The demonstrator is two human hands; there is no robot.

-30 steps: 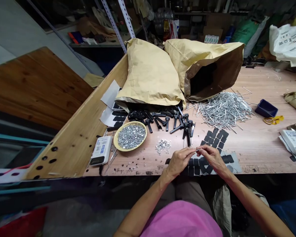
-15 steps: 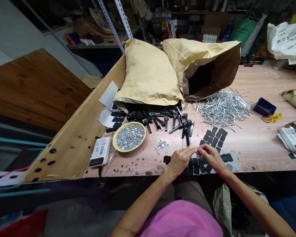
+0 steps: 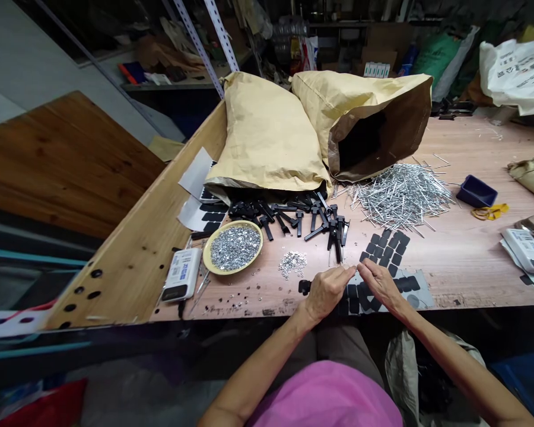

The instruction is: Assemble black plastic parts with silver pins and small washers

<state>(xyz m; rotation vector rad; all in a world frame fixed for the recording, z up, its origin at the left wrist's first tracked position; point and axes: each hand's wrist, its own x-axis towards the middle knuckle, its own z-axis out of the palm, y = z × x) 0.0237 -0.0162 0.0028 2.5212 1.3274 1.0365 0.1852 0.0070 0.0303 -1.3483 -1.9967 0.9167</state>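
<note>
My left hand (image 3: 327,290) and my right hand (image 3: 380,282) meet fingertip to fingertip low over the front edge of the wooden table (image 3: 463,261). Both pinch a small part between them that is too small to name. Under them lies a sheet with black pads (image 3: 385,284). A small heap of loose washers (image 3: 293,262) sits just left of my left hand. Black plastic parts (image 3: 293,216) lie beyond it, and a big pile of metal pins (image 3: 400,196) spreads behind my right hand.
A yellow dish of washers (image 3: 235,245) and a white box (image 3: 182,273) stand at the left. Two brown paper sacks (image 3: 271,133) lie at the back, one open. A blue tray (image 3: 477,193) and yellow rubber bands (image 3: 489,211) sit right, with white packets (image 3: 527,246) at the edge.
Both hands have sunk a little toward the pad sheet, still joined at the fingertips. The view has shifted slightly.
</note>
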